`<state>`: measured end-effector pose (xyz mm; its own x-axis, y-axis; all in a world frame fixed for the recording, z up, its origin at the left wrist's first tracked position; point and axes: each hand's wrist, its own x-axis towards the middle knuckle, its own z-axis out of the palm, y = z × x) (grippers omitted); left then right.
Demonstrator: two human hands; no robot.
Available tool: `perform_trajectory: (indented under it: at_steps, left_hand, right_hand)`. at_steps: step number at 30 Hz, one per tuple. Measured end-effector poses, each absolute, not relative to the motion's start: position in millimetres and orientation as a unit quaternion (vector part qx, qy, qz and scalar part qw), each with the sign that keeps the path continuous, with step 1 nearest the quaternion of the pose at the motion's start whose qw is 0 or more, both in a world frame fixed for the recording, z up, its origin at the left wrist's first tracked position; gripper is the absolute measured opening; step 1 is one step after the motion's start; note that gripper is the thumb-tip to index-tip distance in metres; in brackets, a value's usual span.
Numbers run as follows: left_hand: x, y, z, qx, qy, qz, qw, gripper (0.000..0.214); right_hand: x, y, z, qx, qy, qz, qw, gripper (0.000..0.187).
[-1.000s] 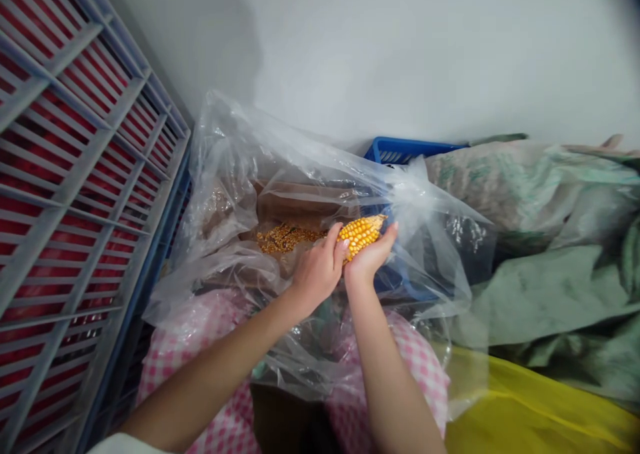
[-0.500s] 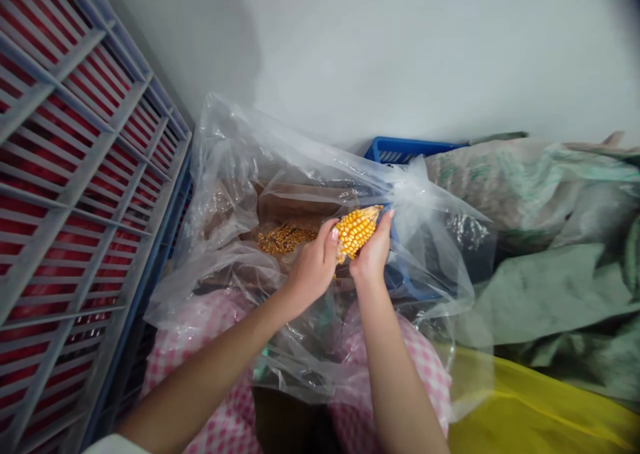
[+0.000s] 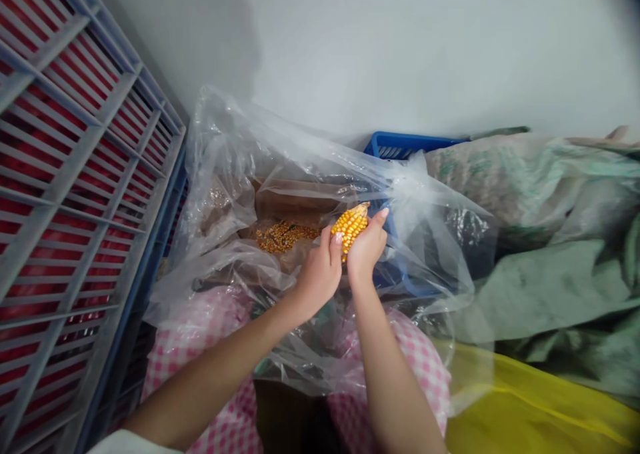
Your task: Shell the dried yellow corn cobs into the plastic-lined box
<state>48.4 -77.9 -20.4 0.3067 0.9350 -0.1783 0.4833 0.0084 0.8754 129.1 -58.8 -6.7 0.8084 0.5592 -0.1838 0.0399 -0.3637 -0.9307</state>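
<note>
A yellow ear of corn (image 3: 352,226) is held between both of my hands, its pale dry end pointing up and to the right. My left hand (image 3: 321,267) grips it from the left, the thumb pressed on the kernels. Round its right and lower side lies my right hand (image 3: 367,246), fingers partly hidden behind the ear. Loose corn kernels (image 3: 283,236) lie in a cardboard box (image 3: 295,203) just left of and beyond my hands. A clear plastic sheet (image 3: 215,147) drapes around the box and over my knees.
On the left stands a tall stack of slatted crates (image 3: 83,174) with red contents. A blue plastic basket (image 3: 407,142) sits beyond my right hand, against the white wall (image 3: 400,47). Woven sacks (image 3: 540,194) and a yellow sheet (image 3: 540,401) lie to the right.
The ear of corn has shifted slightly left and turned more upright, and my right hand has moved left with it, wrapping further over its right side. My left hand stays on the ear.
</note>
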Motion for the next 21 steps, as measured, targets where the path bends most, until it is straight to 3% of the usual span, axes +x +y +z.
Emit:
perform_trajectory:
  at_steps: [5, 9, 14, 17, 21]
  left_hand:
    - [52.0, -81.9, -14.3, 0.507, 0.543, 0.23, 0.628, 0.067]
    - [50.6, -74.4, -4.7, 0.474, 0.522, 0.186, 0.684, 0.076]
    - [38.0, -58.0, -5.9, 0.631, 0.55, 0.199, 0.509, 0.065]
    - [34.0, -57.5, -4.7, 0.721, 0.548, 0.168, 0.389, 0.057]
    - [37.4, -63.2, -3.8, 0.75, 0.532, 0.124, 0.372, 0.053]
  right_hand:
    - [129.0, -60.2, -9.7, -0.763, -0.269, 0.217, 0.547, 0.059]
    - [141.7, -57.4, -12.9, -0.685, -0.237, 0.346, 0.596, 0.062]
    - [152.0, -52.6, -14.2, -0.594, -0.126, 0.522, 0.599, 0.062]
    - [148.9, -50.3, -18.8, -0.596, -0.106, 0.504, 0.616, 0.058]
    - [144.4, -48.8, -27.4, -0.642, -0.136, 0.427, 0.622, 0.053]
